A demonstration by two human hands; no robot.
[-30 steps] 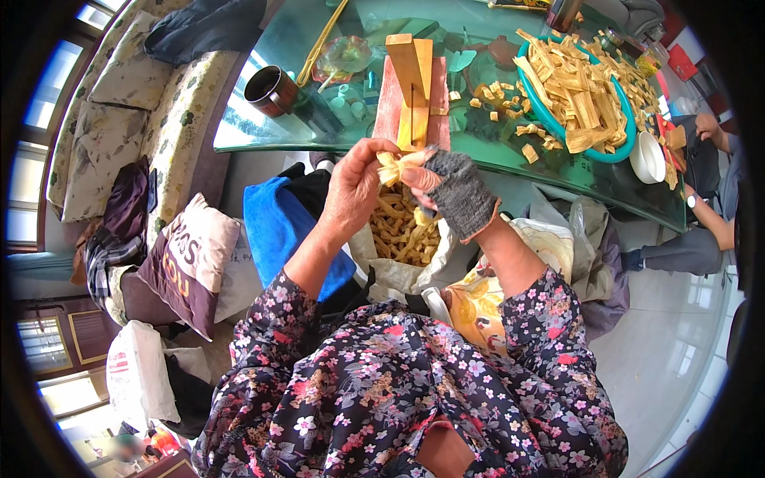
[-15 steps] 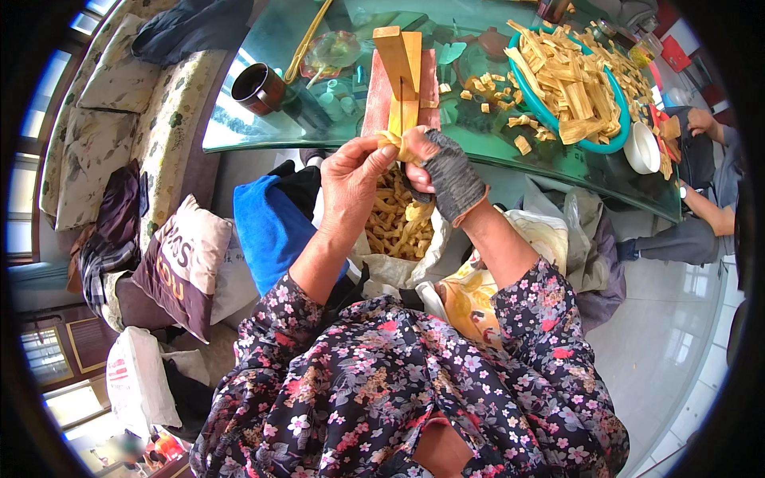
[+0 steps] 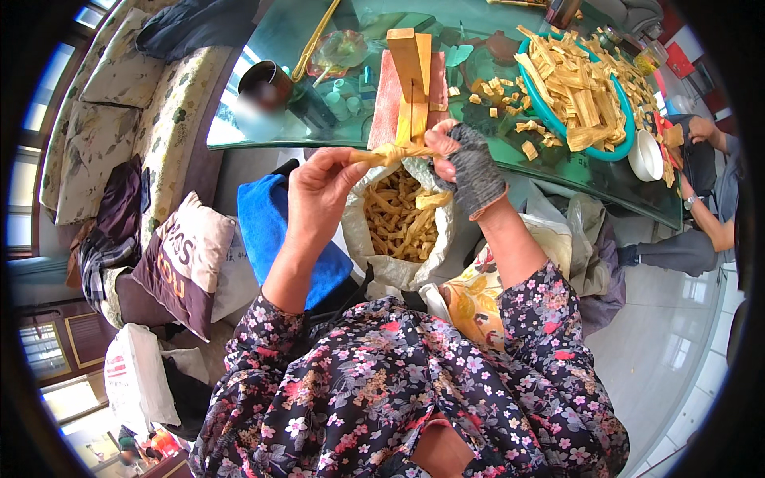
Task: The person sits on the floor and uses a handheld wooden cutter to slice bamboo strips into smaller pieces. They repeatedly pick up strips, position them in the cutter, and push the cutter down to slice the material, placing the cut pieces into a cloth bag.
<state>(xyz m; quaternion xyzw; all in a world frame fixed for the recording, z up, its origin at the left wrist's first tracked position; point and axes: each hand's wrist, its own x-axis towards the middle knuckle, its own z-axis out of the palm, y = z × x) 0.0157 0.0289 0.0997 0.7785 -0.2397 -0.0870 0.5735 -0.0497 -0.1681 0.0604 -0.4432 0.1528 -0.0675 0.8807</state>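
A pale yellow strip [image 3: 396, 151] of what looks like dried bean curd is held stretched between the two hands at the upper middle of the frame, just above an open sack. The left hand [image 3: 319, 191], bare, is closed on the strip's left end with thumb and fingertips pinched; the right hand [image 3: 466, 159], in a grey fingerless glove, is curled shut around the other end. The sack [image 3: 398, 219], directly below the hands, is seen to be well filled with short yellow pieces, so a good share of the work is judged to be done already. Much is left, though: the teal basin [image 3: 617, 151] at the upper right is heaped with long uncut sticks, and a few long sticks [image 3: 414, 72] lie on the pink board [image 3: 382, 103] at the top centre. Loose bits [image 3: 526, 127] are scattered on the glass table [image 3: 263, 119] between board and basin. A white bowl [image 3: 644, 155] is set just right of the basin, and another person's arm [image 3: 709, 183] is seen at the far right edge.
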